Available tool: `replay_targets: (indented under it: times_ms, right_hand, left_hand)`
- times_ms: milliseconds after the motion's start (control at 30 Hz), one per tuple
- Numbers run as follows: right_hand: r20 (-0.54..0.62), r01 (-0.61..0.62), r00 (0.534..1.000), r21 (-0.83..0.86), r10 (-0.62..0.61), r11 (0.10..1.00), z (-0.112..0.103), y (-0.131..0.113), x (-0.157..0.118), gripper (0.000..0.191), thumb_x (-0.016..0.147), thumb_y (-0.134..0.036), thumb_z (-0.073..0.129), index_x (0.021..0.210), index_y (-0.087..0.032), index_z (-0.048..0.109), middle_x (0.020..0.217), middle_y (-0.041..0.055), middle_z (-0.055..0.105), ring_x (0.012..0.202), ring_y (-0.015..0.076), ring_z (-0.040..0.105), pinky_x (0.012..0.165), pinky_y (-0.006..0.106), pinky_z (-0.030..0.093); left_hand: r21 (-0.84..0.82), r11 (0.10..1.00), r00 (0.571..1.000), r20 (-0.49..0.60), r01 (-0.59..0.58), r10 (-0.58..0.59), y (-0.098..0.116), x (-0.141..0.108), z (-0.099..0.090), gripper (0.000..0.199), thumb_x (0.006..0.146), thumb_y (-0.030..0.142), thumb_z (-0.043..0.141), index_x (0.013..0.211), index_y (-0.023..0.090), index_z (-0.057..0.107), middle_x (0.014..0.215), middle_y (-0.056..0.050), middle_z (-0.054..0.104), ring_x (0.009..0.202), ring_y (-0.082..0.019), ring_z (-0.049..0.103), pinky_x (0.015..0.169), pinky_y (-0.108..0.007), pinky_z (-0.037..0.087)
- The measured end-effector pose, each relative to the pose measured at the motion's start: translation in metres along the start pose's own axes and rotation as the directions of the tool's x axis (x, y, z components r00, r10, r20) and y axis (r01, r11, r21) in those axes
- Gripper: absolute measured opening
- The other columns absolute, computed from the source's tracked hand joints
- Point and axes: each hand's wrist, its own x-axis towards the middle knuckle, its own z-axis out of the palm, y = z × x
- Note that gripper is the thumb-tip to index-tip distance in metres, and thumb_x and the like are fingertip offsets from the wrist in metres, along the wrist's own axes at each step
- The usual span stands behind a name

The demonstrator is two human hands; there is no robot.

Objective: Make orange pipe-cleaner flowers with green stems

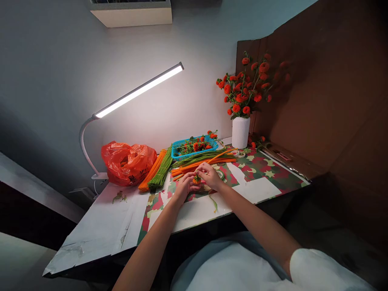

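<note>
Over the middle of the table, a small orange flower head [197, 180] with a green base sits between my two hands. My left hand [184, 188] has its fingers closed on the flower from the left. From the right, my right hand [208, 176] pinches at the green part on top; the exact fingertip contact is too small to make out. Just beside the right hand lies a roll of green tape [222, 175], partly hidden. Orange fuzzy stems [226, 160] and green fuzzy stems [198, 157] lie behind the hands. A thin green strip [214, 204] rests below the right wrist.
A blue basket [178, 157] holds several orange flowers. Left of it are bundled green stems [162, 171], orange stems [151, 171] and a red plastic bag [129, 163]. A lit lamp [139, 91] leans over the table. At the back right stands a white vase [241, 133] of flowers.
</note>
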Motion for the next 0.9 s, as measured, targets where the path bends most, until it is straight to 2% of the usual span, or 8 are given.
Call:
replay_targets:
  times_ms: [67, 200, 333, 433, 500, 667, 800, 900]
  right_hand:
    - [0.003, 0.010, 1.000, -0.025, -0.010, 1.000, 0.000, -0.001, 0.000, 0.017, 0.085, -0.031, 0.057, 0.073, -0.019, 0.063, 0.080, 0.0019, 0.055, 0.082, 0.0162, 0.052, 0.075, 0.030, 0.041]
    - [-0.032, -0.044, 0.999, 0.000, 0.044, 0.999, 0.000, 0.001, 0.000, 0.013, 0.083, -0.029, 0.057, 0.084, -0.019, 0.065, 0.085, 0.0024, 0.057, 0.081, 0.0155, 0.054, 0.073, 0.029, 0.042]
    - [-0.063, -0.147, 0.988, -0.062, 0.143, 0.987, 0.002, 0.006, 0.001, 0.012, 0.082, -0.025, 0.054, 0.073, -0.018, 0.058, 0.075, 0.0004, 0.056, 0.069, 0.0135, 0.052, 0.063, 0.026, 0.040]
    - [0.009, -0.112, 0.993, -0.136, 0.114, 0.984, 0.003, 0.006, -0.001, 0.011, 0.079, -0.023, 0.056, 0.069, -0.019, 0.054, 0.067, -0.0018, 0.053, 0.063, 0.0126, 0.049, 0.059, 0.025, 0.037]
    - [0.008, -0.086, 0.996, -0.165, 0.089, 0.983, 0.004, 0.005, -0.001, 0.011, 0.079, -0.022, 0.056, 0.068, -0.019, 0.053, 0.067, -0.0019, 0.053, 0.063, 0.0128, 0.049, 0.060, 0.025, 0.036]
    - [0.003, -0.052, 0.999, -0.203, 0.054, 0.978, 0.002, 0.004, -0.002, 0.014, 0.080, -0.021, 0.055, 0.067, -0.019, 0.051, 0.067, -0.0015, 0.053, 0.063, 0.0131, 0.048, 0.061, 0.026, 0.036]
    - [0.108, 0.045, 0.994, -0.262, -0.017, 0.964, 0.001, 0.006, -0.003, 0.013, 0.081, -0.016, 0.055, 0.070, -0.019, 0.051, 0.071, -0.0009, 0.054, 0.067, 0.0135, 0.048, 0.064, 0.026, 0.036]
    - [0.180, 0.103, 0.983, -0.318, -0.046, 0.943, 0.001, 0.008, -0.004, 0.011, 0.082, -0.014, 0.057, 0.073, -0.018, 0.052, 0.074, -0.0008, 0.054, 0.071, 0.0143, 0.048, 0.068, 0.027, 0.035]
  left_hand:
    - [-0.015, 1.000, 1.000, -0.025, 0.015, -0.016, 0.000, 0.002, -0.002, 0.031, 0.062, 0.032, 0.071, 0.084, 0.018, 0.054, 0.075, 0.002, 0.059, 0.055, -0.012, 0.063, 0.054, -0.026, 0.056]
    - [0.013, 0.998, 0.996, -0.061, -0.062, 0.063, 0.000, 0.001, -0.005, 0.034, 0.059, 0.034, 0.076, 0.081, 0.018, 0.054, 0.077, 0.002, 0.059, 0.066, -0.014, 0.065, 0.062, -0.029, 0.057]
    - [0.009, 0.991, 0.984, -0.116, -0.132, 0.133, 0.002, -0.001, -0.004, 0.038, 0.059, 0.036, 0.078, 0.084, 0.018, 0.055, 0.088, 0.000, 0.061, 0.080, -0.015, 0.065, 0.071, -0.030, 0.056]
    - [0.027, 0.987, 0.983, -0.091, -0.159, 0.160, 0.003, -0.003, -0.002, 0.041, 0.060, 0.033, 0.078, 0.093, 0.020, 0.059, 0.102, -0.003, 0.062, 0.093, -0.018, 0.063, 0.077, -0.030, 0.055]
    - [0.035, 0.987, 0.985, -0.062, -0.157, 0.159, 0.004, -0.004, -0.001, 0.043, 0.060, 0.030, 0.078, 0.098, 0.020, 0.061, 0.109, -0.005, 0.062, 0.098, -0.019, 0.062, 0.080, -0.030, 0.054]
    - [-0.013, 0.995, 0.987, -0.121, -0.104, 0.101, 0.006, -0.001, -0.002, 0.032, 0.062, 0.034, 0.073, 0.090, 0.019, 0.067, 0.098, -0.005, 0.066, 0.084, -0.017, 0.064, 0.070, -0.028, 0.055]
    - [0.100, 0.994, 0.974, -0.220, -0.041, 0.062, 0.009, 0.000, -0.011, 0.038, 0.059, 0.046, 0.076, 0.079, 0.015, 0.068, 0.083, -0.004, 0.066, 0.068, -0.013, 0.061, 0.062, -0.025, 0.054]
    - [0.196, 0.981, 0.985, -0.172, 0.013, 0.021, 0.012, -0.001, -0.016, 0.043, 0.055, 0.049, 0.079, 0.077, 0.013, 0.068, 0.076, -0.003, 0.066, 0.061, -0.011, 0.059, 0.060, -0.024, 0.053]
